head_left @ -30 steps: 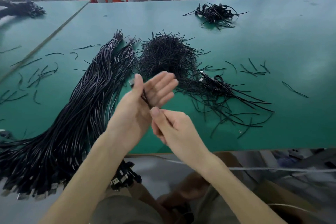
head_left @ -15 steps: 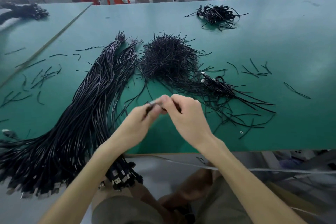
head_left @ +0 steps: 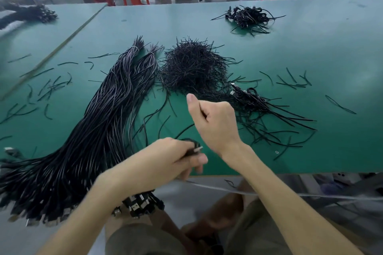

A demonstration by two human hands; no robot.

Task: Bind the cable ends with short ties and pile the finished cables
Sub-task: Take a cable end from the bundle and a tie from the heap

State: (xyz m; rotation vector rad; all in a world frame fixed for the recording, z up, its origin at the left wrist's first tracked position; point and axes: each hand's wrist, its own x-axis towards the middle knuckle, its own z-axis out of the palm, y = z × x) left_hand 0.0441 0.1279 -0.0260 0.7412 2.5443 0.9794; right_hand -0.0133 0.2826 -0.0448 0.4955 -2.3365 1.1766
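**A:** Where is the cable?

**B:** Its end, the cable [head_left: 189, 141], sits in the left hand [head_left: 165, 161], low by the near edge of the table [head_left: 321, 64]. The fingers are wrapped round a small black loop of it, and the silver plug [head_left: 198, 149] pokes out of the fist.

**A:** Which way does the plug point?

**B:** To the right and a little away, towards the right hand [head_left: 217, 124], which hangs just beyond it, higher and farther out.

**A:** Is that hand holding anything?

**B:** It is clenched, thumb sticking up. A thin black strand [head_left: 185, 130] runs from the left fist towards its heel, but I can't tell whether the fingers have it.

**A:** So what does the next move turn on?

**B:** A tie, I'd guess. The heap of ties [head_left: 192, 66] lies straight beyond the right hand, so that hand is the nearer one, and the left is busy keeping the loop. The finished cables [head_left: 251, 98] lie just to its right, handy for dropping this one afterwards.

**A:** And around that?

**B:** The big bundle [head_left: 93, 130] of unbound cables runs down the left side and over the near edge, under the left forearm. Another small pile [head_left: 248, 15] sits far off to the right.

**A:** What has changed?

**B:** Half a second ago the two hands met, fingertips pinched together at the plug. Now they are apart: the right has lifted away and the left has sunk towards the near edge. A second ago the left fingers were splayed, and now they are closed.
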